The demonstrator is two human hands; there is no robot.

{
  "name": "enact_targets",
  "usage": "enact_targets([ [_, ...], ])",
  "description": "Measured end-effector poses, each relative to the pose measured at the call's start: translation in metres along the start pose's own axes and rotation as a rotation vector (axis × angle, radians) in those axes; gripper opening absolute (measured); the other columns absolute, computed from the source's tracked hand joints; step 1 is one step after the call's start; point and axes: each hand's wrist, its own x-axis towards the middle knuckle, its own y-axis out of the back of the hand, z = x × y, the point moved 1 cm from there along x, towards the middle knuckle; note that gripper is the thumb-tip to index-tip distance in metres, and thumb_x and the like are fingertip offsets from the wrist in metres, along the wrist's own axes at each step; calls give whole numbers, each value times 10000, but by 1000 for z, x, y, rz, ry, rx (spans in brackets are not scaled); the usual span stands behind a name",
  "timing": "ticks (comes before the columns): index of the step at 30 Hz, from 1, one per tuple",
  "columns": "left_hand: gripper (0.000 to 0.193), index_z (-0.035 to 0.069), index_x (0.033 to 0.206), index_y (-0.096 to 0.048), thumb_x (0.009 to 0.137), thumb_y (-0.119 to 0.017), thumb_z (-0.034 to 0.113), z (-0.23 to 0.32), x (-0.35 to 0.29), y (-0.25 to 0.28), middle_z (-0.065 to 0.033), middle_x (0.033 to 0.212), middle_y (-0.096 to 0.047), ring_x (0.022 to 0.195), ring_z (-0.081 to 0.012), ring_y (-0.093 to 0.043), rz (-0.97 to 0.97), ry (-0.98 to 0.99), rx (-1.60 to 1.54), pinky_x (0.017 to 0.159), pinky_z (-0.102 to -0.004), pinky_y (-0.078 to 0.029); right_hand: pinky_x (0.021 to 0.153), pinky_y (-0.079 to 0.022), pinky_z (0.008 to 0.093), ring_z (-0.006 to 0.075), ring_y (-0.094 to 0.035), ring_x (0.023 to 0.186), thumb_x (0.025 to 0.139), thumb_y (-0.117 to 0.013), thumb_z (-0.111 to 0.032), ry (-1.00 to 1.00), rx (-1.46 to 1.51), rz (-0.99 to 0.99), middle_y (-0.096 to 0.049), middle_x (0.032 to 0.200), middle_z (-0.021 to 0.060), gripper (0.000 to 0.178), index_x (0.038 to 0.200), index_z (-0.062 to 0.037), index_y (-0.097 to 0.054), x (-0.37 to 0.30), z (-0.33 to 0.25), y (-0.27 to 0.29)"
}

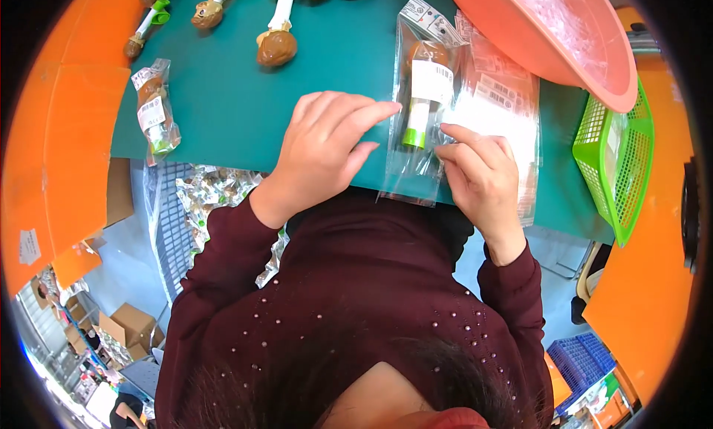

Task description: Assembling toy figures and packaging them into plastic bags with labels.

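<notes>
A clear plastic bag (425, 171) lies on the green table in front of me. Inside it is a brown-headed toy (420, 123) with a white stem and a green end, partly covered by a white barcode label (432, 80). My left hand (327, 143) is open, its index fingertip at the bag's left edge and its thumb apart. At the bag's right side is my right hand (481, 165), fingers loosely bent and apart, with the tips by the plastic. Whether they touch it is hard to tell. Flat clear bags with labels (505, 106) are stacked beneath and beside that hand.
A bagged toy (154, 111) lies at the table's left. Several unbagged toys (277, 47) are along the far side. A pink basin (594, 58) overhangs the far right, near a green basket (594, 162). Below the left edge, a crate (169, 221) stands by many wrapped items (212, 199).
</notes>
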Motion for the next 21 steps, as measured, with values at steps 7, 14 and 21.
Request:
enact_targets([
  [7,265,155,977,-648,724,-684,83,-7,5,-5,5,1051,-597,915,-210,-578,13,-329,207,816,-369,-453,744,-448,320,202,-626,826,675,-699,45,-12,46,17,-685,1078,42,204,844,-65,-666,-4,6,-2],
  [14,158,35,863,-634,725,-708,14,-16,19,-10,-98,1075,-674,829,-272,-663,-153,-504,-99,662,-343,-553,702,-532,309,232,-667,808,673,-675,89,-18,148,29,-700,1077,93,201,836,-26,-650,-9,10,-5],
  [21,165,14,900,-625,755,-703,3,-12,16,-17,-125,1042,-680,906,-291,-686,-160,-422,-183,745,-368,-577,705,-568,317,257,-696,843,696,-688,74,-72,264,30,-696,1066,131,199,862,-17,-630,-8,11,-4],
])
